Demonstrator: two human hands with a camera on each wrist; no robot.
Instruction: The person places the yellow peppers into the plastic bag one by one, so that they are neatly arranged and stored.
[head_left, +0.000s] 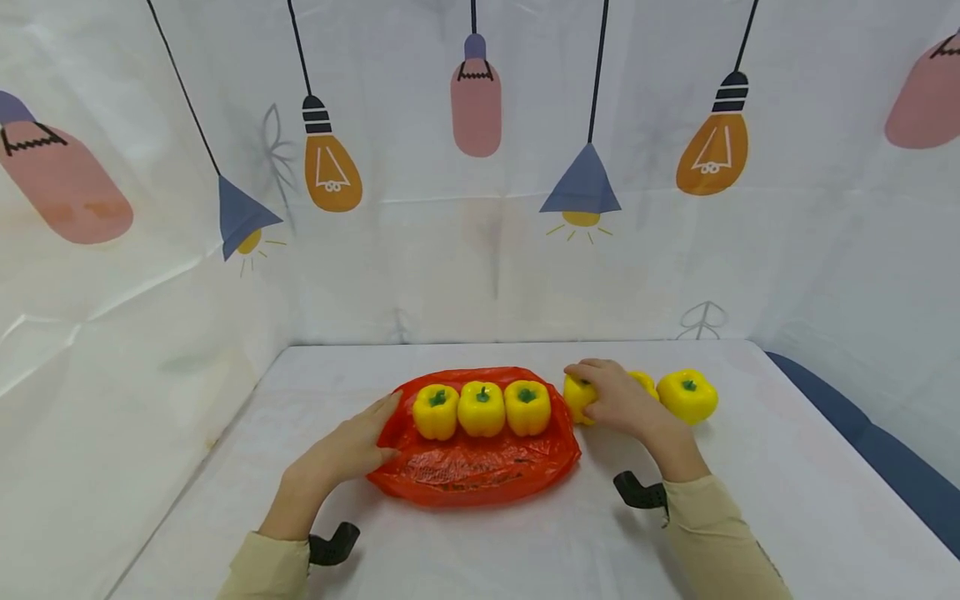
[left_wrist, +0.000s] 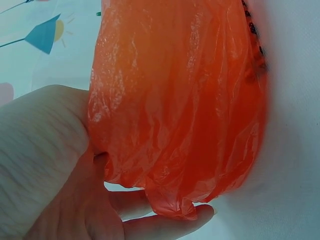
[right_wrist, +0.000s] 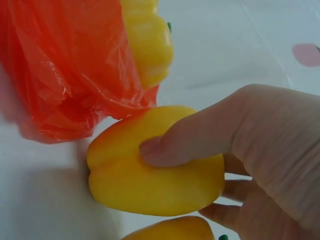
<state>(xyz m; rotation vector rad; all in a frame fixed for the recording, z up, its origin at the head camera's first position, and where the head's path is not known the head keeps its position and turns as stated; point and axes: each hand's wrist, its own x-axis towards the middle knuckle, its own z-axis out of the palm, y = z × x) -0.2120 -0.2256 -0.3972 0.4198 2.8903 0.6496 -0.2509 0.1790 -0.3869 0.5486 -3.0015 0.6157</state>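
Observation:
A red plastic bag (head_left: 472, 475) lies on the white table with three yellow bell peppers in a row at its opening: a left one (head_left: 436, 412), a middle one (head_left: 481, 410) and a right one (head_left: 527, 408). My left hand (head_left: 341, 450) holds the bag's left end, thumb and fingers spread around its edge; in the left wrist view the fingers (left_wrist: 165, 227) reach past the crumpled plastic. My right hand (head_left: 633, 404) grips another yellow bell pepper (right_wrist: 160, 180) between thumb and fingers, right at the bag's right edge.
Right of my right hand stand two more yellow bell peppers, one partly hidden (head_left: 643, 382) and one in full view (head_left: 687, 396). Behind the table hangs a white sheet (head_left: 435, 267) printed with lamps. A dark blue object (head_left: 862, 425) runs along the table's right side.

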